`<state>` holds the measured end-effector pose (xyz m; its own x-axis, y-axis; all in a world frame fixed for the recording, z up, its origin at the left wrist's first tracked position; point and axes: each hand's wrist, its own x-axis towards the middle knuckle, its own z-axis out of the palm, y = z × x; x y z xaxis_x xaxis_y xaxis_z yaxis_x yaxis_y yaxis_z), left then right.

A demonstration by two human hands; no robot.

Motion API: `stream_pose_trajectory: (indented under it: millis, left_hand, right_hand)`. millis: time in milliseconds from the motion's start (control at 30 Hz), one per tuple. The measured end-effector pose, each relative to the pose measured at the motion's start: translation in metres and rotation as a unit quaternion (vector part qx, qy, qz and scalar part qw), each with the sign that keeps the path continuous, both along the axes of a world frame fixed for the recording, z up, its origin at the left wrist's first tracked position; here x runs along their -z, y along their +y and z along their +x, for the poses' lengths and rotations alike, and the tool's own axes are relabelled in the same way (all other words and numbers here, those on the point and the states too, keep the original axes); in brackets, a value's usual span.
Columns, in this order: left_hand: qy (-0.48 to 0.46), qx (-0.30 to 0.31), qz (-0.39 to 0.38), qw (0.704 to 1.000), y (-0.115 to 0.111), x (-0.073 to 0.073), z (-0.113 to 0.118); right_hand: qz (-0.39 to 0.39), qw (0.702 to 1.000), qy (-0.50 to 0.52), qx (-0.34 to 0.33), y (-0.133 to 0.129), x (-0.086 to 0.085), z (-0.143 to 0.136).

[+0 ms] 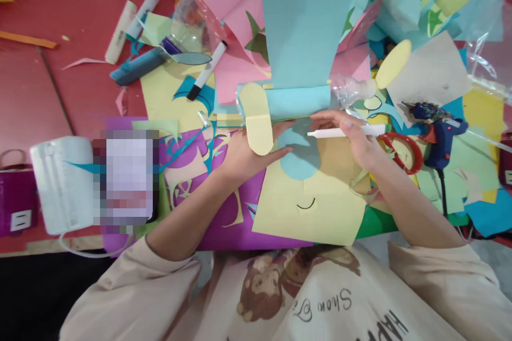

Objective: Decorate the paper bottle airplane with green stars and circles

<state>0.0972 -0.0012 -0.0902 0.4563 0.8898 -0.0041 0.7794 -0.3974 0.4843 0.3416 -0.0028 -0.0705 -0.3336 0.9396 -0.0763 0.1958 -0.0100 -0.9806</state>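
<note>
My left hand (pixel 256 149) is partly behind a rounded pale yellow strip (pixel 259 125), beside the end of a bottle wrapped in light blue paper (pixel 298 102); its thumb and a finger are spread apart. In my right hand (pixel 354 136) is a white pen (pixel 326 132), held between thumb and fingers with its tip pointing left. The right fingertips are close to the lower edge of the wrapped bottle. Below the hands lie a light blue rounded paper (pixel 301 162) and a pale yellow sheet (pixel 308 213) with a small black curved line.
Red-handled scissors (pixel 414 154) and a blue glue gun (pixel 442 141) lie at the right. Several markers (pixel 120 32) and paper scraps are at the upper left. A phone (pixel 128 176) and a white device (pixel 64 184) sit at the left. Large light blue paper (pixel 304 21) rises behind the bottle.
</note>
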Motion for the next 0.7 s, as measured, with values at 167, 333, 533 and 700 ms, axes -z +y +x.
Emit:
stream_pose_trajectory:
  millis: [167,333,533,700]
  left_hand:
    - [-0.044,-0.009,-0.020,0.999,0.001,0.003,-0.003]
    - [-0.055,-0.004,-0.055,0.997,0.002,0.002,-0.005]
    - [-0.073,-0.003,-0.075,0.995,0.003,0.000,-0.006]
    - [-0.075,0.001,-0.117,0.990,0.005,-0.004,-0.007]
  right_hand:
    - [0.011,0.998,0.033,0.060,-0.002,0.004,0.002]
    - [-0.016,0.994,0.059,0.090,-0.006,-0.003,0.000]
    - [-0.021,0.996,0.018,0.080,-0.004,-0.008,-0.002]
    - [-0.049,0.998,0.008,0.026,-0.004,-0.009,-0.011]
